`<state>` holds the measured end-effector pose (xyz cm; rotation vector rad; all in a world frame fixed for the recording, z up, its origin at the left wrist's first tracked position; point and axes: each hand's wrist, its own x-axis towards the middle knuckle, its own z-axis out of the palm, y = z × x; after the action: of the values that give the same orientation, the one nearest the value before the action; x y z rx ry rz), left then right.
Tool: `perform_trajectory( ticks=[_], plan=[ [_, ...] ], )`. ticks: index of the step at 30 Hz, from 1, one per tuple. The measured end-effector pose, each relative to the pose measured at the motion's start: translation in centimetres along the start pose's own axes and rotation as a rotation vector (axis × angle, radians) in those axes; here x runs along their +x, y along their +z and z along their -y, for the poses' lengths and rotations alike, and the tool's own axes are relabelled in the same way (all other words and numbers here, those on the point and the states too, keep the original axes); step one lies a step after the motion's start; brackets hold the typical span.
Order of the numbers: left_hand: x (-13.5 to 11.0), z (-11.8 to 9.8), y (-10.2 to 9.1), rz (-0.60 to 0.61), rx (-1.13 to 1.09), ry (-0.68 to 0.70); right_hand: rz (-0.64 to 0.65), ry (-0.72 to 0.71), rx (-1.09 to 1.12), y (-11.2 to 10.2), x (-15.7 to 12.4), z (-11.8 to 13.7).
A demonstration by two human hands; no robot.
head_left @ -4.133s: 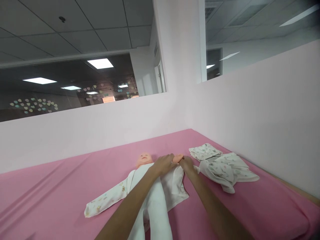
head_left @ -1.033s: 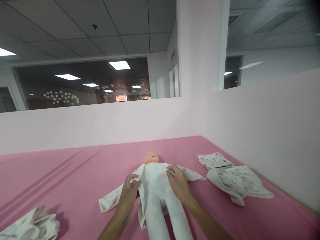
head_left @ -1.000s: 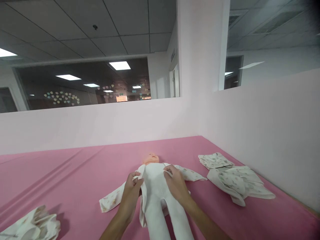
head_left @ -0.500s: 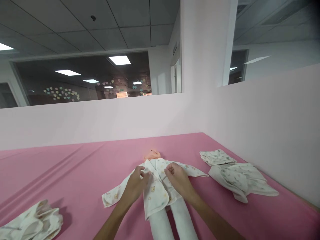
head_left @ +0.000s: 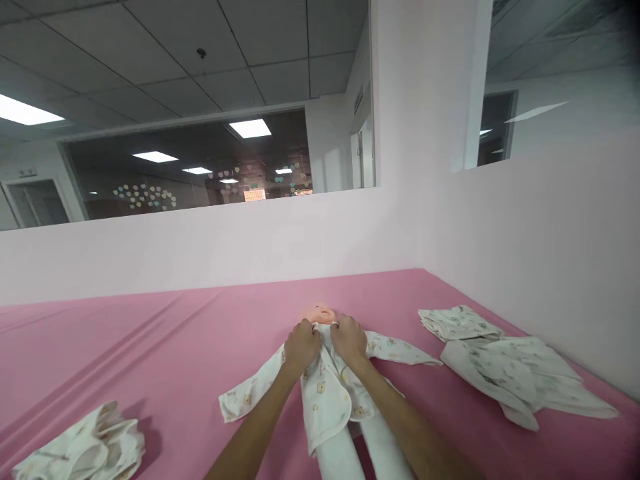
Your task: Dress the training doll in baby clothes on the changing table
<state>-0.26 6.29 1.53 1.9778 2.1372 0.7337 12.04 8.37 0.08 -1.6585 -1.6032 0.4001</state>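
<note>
A baby doll (head_left: 320, 314) lies on its back, its head pointing away from me. It wears a white printed baby jacket (head_left: 321, 400) over white trousers (head_left: 341, 457), with both sleeves spread out sideways. My left hand (head_left: 302, 345) is closed on the jacket's collar edge, just below the doll's chin. On the other side of the neck, my right hand (head_left: 349, 339) pinches the opposite collar edge. The two front panels hang partly open, one lying over the other. My fingers hide part of the neckline.
Everything lies on a pink sheet (head_left: 180, 360). Folded printed baby clothes (head_left: 85, 443) rest at the lower left. To the right are a folded white cloth (head_left: 460, 323) and a loosely spread garment (head_left: 520, 373). White walls (head_left: 250, 247) with windows border the back and right.
Both hands have moved up from the jacket's chest to its collar and closed on the edges. The right front panel has shifted. The view has swung slightly left.
</note>
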Motion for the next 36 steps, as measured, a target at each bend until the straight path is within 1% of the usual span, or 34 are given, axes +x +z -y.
perform_trajectory(
  ticks=[3,6,9,12,16,20,24,30,36],
  plan=[
    [0.1,-0.4,0.7,-0.046,0.01,0.013,-0.026,0.01,0.145,0.4,1.0,-0.6],
    [0.0,-0.8,1.1,-0.096,-0.013,0.046,-0.02,-0.041,0.319,1.1,2.1,-0.4],
    [0.1,-0.7,1.5,-0.127,-0.049,0.065,0.049,-0.137,0.478,1.9,2.8,-0.2],
    [0.4,-0.3,1.9,-0.135,-0.073,0.072,0.116,-0.199,0.582,2.4,2.7,-0.9],
    [1.1,0.3,2.3,-0.118,-0.089,0.104,0.144,-0.213,0.617,2.6,2.3,-2.1],
    [1.3,0.5,2.1,-0.101,-0.097,0.121,0.098,-0.196,0.569,2.5,2.1,-2.6],
    [1.1,0.5,2.2,-0.119,-0.11,0.138,0.034,-0.179,0.563,2.1,1.6,-2.6],
    [0.6,0.6,2.8,-0.172,-0.119,0.174,0.077,-0.208,0.63,1.5,0.5,-2.4],
    [0.1,0.5,2.9,-0.198,-0.085,0.231,0.076,-0.196,0.714,1.2,0.2,-2.3]
  ],
)
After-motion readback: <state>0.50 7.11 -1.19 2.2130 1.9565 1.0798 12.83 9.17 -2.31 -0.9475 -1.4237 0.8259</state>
